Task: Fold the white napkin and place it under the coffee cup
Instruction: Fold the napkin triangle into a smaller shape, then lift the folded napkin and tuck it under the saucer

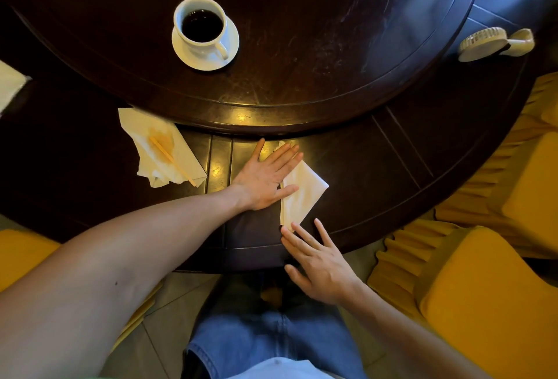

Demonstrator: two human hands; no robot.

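**Napkin pressed flat at table's near rim**

Dark wooden round table [347, 149], with a raised inner turntable [302, 46] covering most of its top; yellow-covered chairs [483, 303] at 3 to 5 o'clock.

White napkin [302, 194]: folded, lying on the outer ring of the table at about 6 o'clock from the turntable's centre, one corner pointing to 3 o'clock, a narrow end toward the person.

Left hand [265, 179]: flat, fingers spread, palm down. Fingertips and thumb rest on the napkin's left edge; the palm lies on bare wood. Nothing grasped, only pressing.

Right hand [317, 261]: loose and spread, holding nothing. Fingertips reach the napkin's near end, at 6 o'clock of it; whether they touch the paper cannot be told.

Coffee cup [200, 26]: white, full of dark coffee, upright on a white saucer [229, 49] on the turntable, at 11 o'clock from the napkin and well apart from it. Handle points to 5 o'clock.

Stained napkin [163, 146], crumpled, at 9 o'clock of the left hand, with a wooden stir stick [172, 161] lying across it.

Small handheld fan [495, 43] at the turntable's edge, 2 o'clock.
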